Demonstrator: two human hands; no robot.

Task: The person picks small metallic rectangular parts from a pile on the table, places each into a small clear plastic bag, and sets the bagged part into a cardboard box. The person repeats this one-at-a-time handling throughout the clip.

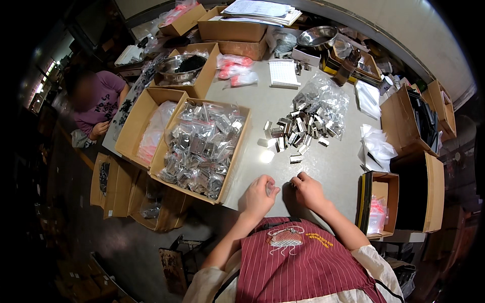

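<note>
My left hand (259, 196) is closed near the table's front edge, with a small shiny, see-through piece (270, 189) showing between thumb and fingers; its kind is too small to tell. Just to the right, my right hand (309, 192) has its fingers curled together, and whatever they hold is hidden. The two hands are apart. Beyond them lies a loose pile of shiny metal clips (299, 126), partly spilling from a large clear plastic bag (331, 96). One metal clip (295, 159) lies nearest my hands.
Left stands a cardboard box (244, 132) of bagged metal parts, beside another box (126, 146) with clear bags. At right, a small box (394, 202) holds red-edged bags near white sheets (376, 149). A brown bottle (346, 68) stands behind. A person (98, 98) sits far left.
</note>
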